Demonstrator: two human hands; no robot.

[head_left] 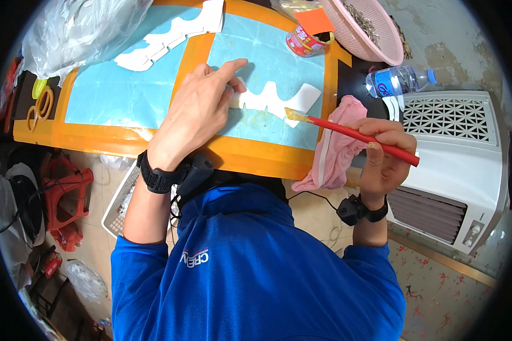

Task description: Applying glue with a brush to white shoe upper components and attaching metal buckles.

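My right hand grips the red handle of a brush. Its yellowish, glue-stained tip rests over the right part of a white cut-out piece with a scalloped, notched edge. The piece lies on a blue sheet edged with orange tape. My left hand lies palm down at the piece's left end, its index finger stretched out and the other fingers bent. Whether those fingertips press on the piece is partly hidden. Farther back, several similar white pieces lie overlapped in a row.
A red tin with an orange card stands at the back right, beside a pink basket. Pink cloth hangs over the table's right edge. A water bottle lies by a white air cooler. Scissors and a plastic bag are left.
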